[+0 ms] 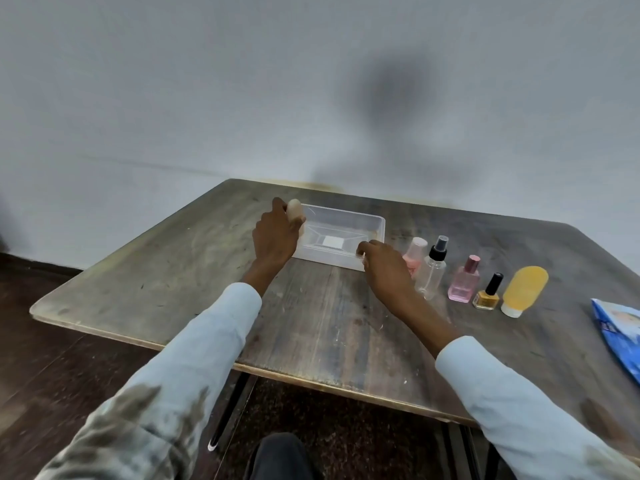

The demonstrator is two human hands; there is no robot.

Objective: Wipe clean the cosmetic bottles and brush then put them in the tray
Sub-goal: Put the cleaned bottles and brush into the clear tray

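A clear plastic tray (377, 225) sits mid-table with only a white label on its floor. My left hand (275, 237) is at the tray's left end and grips a beige, rounded object (294, 207), perhaps the brush; most of it is hidden in my fist. At the near right corner my right hand (384, 268) pinches the tray's rim. To the tray's right stand a pink bottle with a white cap (415, 252), a clear spray bottle (434, 268), a pink perfume bottle (464, 284), a yellow nail polish (487, 296) and a yellow tube (524, 289).
A blue packet (620, 332) lies at the table's right edge. The wooden table (311, 323) stands against a grey wall. My knee and a table leg show below the front edge.
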